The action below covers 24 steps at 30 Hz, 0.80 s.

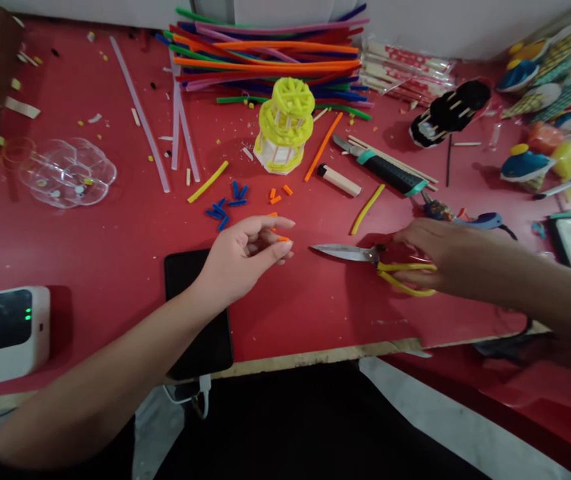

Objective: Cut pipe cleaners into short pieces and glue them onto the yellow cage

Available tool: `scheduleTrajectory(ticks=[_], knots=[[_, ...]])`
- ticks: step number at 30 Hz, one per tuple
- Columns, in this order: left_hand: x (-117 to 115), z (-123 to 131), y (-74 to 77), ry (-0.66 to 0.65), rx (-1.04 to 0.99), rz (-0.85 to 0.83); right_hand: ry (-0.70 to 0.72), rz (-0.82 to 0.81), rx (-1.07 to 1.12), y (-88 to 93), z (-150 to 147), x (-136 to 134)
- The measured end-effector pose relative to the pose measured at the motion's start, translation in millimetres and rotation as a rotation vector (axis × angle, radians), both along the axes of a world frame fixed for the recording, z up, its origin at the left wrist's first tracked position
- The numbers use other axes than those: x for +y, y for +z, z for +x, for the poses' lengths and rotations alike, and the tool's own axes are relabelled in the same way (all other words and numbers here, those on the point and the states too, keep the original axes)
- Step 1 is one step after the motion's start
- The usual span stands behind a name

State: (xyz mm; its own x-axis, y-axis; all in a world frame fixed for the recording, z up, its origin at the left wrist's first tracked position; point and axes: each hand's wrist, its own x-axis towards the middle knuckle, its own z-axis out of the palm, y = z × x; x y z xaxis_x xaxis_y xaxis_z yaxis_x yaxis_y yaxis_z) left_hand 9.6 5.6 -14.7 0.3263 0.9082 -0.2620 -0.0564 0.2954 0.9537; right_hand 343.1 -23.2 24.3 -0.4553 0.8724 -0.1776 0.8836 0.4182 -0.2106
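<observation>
My left hand (240,257) is closed in a pinch, with a short orange pipe cleaner piece (283,239) between thumb and fingers. My right hand (428,250) grips the yellow handles of a pair of scissors (348,252). The blades point left, toward my left hand, and look closed. Just beyond my left hand lie several blue pipe cleaner pieces (238,193) and a few orange pieces (276,199). Farther back stands a tiered yellow pipe cleaner tower (285,127) on a white base.
Long coloured pipe cleaners (265,57) are heaped at the back. A green-and-black utility knife (390,170) and a lighter (340,180) lie right of the tower. A black tablet-like device (200,340) is under my left forearm. A clear flower-shaped tray (68,173) and white device (10,333) sit left.
</observation>
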Motion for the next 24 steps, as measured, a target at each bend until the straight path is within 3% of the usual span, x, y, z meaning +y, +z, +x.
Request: scheduleTrajectory(ticks=[3, 6, 9, 14, 18, 24], knots=[[0.8, -0.2, -1.7, 0.025, -0.024, -0.027, 0.172, 0.075, -0.151, 22.3, -12.8, 17.3], [1.8, -1.2, -4.1, 0.045, -0.045, -0.053, 0.265, 0.266, -0.208, 33.7, -45.5, 40.8], [3.3, -2.5, -4.8, 0.055, -0.054, -0.067, 0.236, 0.303, -0.308, 28.0, -84.4, 70.7], [5.6, -2.5, -1.7, 0.069, -0.09, -0.103, 0.282, 0.3, -0.248, 3.4, -125.9, 112.1], [6.8, -1.6, -0.3, 0.064, -0.129, -0.124, 0.351, 0.315, -0.251, -6.3, -132.2, 125.9], [5.3, -3.2, -1.6, 0.072, -0.16, -0.16, 0.378, 0.412, -0.122, 1.7, -124.0, 116.6]])
